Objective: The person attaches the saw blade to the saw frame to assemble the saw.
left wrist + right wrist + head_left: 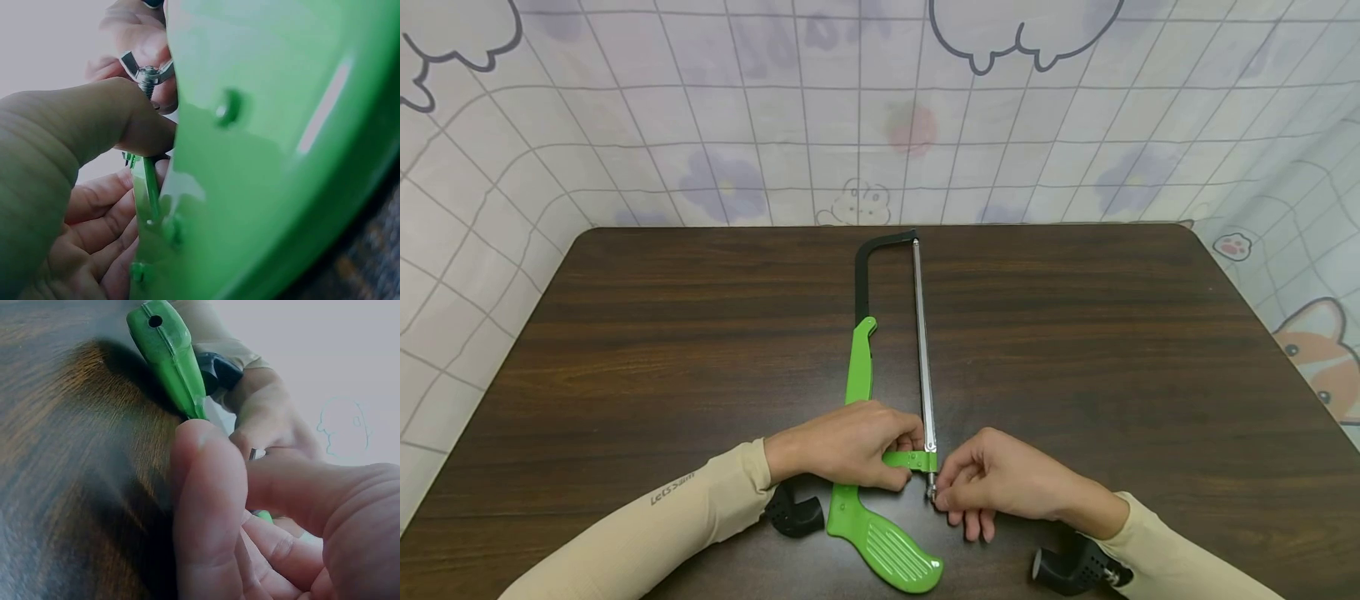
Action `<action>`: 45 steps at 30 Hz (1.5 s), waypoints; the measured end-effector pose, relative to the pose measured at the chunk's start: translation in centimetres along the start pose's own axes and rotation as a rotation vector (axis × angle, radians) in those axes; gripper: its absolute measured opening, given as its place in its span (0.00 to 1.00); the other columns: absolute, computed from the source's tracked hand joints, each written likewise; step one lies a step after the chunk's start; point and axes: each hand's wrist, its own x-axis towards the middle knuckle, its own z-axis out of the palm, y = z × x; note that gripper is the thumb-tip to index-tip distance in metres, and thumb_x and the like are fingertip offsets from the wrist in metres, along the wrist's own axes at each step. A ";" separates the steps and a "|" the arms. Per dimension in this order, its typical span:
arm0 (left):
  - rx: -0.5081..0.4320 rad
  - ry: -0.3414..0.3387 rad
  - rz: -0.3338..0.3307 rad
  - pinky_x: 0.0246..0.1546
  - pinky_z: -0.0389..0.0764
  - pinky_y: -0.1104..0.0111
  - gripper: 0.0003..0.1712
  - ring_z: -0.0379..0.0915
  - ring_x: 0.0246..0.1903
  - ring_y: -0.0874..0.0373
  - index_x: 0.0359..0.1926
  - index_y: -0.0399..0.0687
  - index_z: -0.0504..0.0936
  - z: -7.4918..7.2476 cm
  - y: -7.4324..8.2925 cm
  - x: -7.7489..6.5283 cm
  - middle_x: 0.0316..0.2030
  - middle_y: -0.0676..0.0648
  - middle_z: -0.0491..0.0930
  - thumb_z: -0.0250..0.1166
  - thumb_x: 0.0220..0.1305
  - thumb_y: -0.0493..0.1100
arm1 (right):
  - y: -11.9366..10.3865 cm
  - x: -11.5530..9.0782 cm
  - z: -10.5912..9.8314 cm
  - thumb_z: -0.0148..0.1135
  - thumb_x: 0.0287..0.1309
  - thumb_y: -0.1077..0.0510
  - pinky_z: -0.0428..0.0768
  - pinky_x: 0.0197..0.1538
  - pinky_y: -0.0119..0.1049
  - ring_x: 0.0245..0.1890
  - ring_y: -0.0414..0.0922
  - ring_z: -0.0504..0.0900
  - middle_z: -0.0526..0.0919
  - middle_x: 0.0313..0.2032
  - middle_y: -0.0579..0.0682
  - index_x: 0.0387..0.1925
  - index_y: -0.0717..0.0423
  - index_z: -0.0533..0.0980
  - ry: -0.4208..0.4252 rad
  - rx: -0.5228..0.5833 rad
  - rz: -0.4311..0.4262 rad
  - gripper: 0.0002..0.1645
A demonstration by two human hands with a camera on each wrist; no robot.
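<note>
Left hand [859,443] grips hacksaw [859,375]; right hand [1003,479] pinches wing nut [149,72].

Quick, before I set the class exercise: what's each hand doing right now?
Left hand: closed, holding the green hacksaw bracket.
Right hand: fingers curled at the wing nut; whether they pinch it cannot be told.

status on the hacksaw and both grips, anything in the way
Left grip on hacksaw, at green bracket. Right grip at wing nut. Blade spanning frame. No obstruction visible.
</note>
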 end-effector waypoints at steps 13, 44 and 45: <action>-0.027 -0.005 -0.004 0.26 0.67 0.79 0.07 0.64 0.21 0.73 0.41 0.54 0.82 -0.1 0.1 0.0 0.24 0.60 0.75 0.67 0.60 0.42 | -0.5 0.0 0.4 0.67 0.67 0.50 0.84 0.23 0.40 0.16 0.37 0.83 0.87 0.25 0.62 0.34 0.59 0.87 0.036 -0.026 -0.005 0.15; -0.020 -0.009 -0.001 0.27 0.66 0.79 0.08 0.63 0.22 0.72 0.42 0.53 0.82 -0.1 0.0 -0.1 0.25 0.60 0.74 0.67 0.61 0.42 | -0.2 -0.1 -0.1 0.63 0.70 0.55 0.83 0.24 0.30 0.21 0.36 0.84 0.84 0.26 0.47 0.39 0.71 0.82 -0.043 0.109 0.007 0.19; -0.020 -0.008 0.000 0.27 0.66 0.79 0.08 0.63 0.22 0.72 0.42 0.53 0.82 -0.1 0.0 -0.1 0.25 0.60 0.74 0.67 0.60 0.42 | -0.2 -0.1 -0.2 0.63 0.70 0.55 0.83 0.24 0.30 0.21 0.36 0.84 0.84 0.26 0.47 0.39 0.72 0.81 -0.047 0.112 0.006 0.18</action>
